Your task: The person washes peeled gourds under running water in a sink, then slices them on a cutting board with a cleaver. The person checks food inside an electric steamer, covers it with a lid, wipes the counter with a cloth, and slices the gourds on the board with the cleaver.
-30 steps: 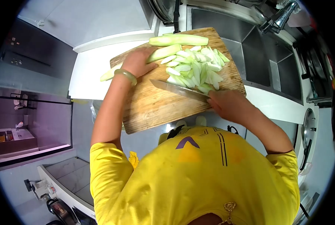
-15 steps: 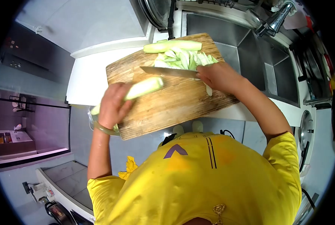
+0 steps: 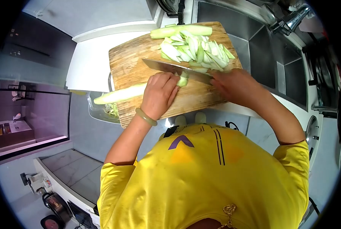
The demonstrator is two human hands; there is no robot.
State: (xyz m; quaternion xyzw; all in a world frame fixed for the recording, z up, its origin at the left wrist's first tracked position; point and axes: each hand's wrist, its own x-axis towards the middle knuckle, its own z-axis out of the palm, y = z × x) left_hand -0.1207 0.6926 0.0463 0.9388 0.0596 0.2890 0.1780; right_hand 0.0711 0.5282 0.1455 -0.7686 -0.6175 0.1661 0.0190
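Note:
A long, peeled pale-green gourd (image 3: 124, 94) lies across the wooden cutting board (image 3: 130, 63), its left end sticking out past the board's edge. My left hand (image 3: 159, 93) presses down on it near the right end, fingers closed around it. In my right hand (image 3: 233, 88) is the handle of a kitchen knife (image 3: 170, 68). Its broad blade points left, beside the fingers of my left hand and close to the gourd's cut end. Beyond the blade sits a pile of slanted pale-green slices (image 3: 195, 49). Another peeled gourd (image 3: 182, 31) rests behind them at the far edge.
A steel double sink (image 3: 256, 57) with a faucet (image 3: 290, 21) adjoins the board on the right. White counter (image 3: 90, 63) extends to the left. Below the board's left edge hangs a clear-lined bin (image 3: 101, 114) with peelings. A pot lid (image 3: 311, 128) stands at the right.
My left hand has moved right along the board with the gourd, bringing its end to the knife. The knife has shifted slightly in my right hand's grip area, and the view has moved a little.

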